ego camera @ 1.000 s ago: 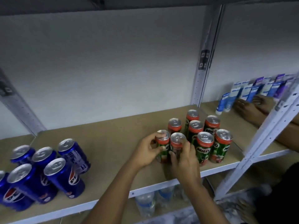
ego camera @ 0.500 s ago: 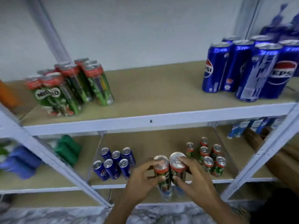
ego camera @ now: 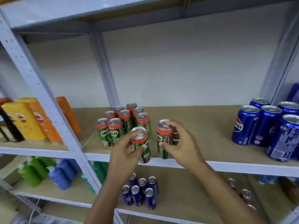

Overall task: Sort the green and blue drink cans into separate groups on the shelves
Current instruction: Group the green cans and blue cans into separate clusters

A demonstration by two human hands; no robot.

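Where the white metal shelving (ego camera: 43,101) fills the view, its middle shelf board (ego camera: 202,126) carries the sorted stock. At the right end of that board stands a group of blue cans (ego camera: 265,126), upright and packed close. Left of centre, set further back, stands a cluster of green cans (ego camera: 123,122) with red collars, also upright and touching one another. In the bay to the far left, beyond the upright post, orange and yellow cartons (ego camera: 32,120) lean in a row. On the shelf below, a smaller group of blue cans (ego camera: 140,191) stands near centre, with green and blue bottles (ego camera: 47,172) blurred at the left.

At the near edge of the middle board, the left hand (ego camera: 124,152) grips one green can (ego camera: 141,145), tilted, just beside the green cluster. The right hand (ego camera: 179,141) grips a second green can (ego camera: 164,139), upright, fingers curled round its top and side. The two held cans stand slightly apart.
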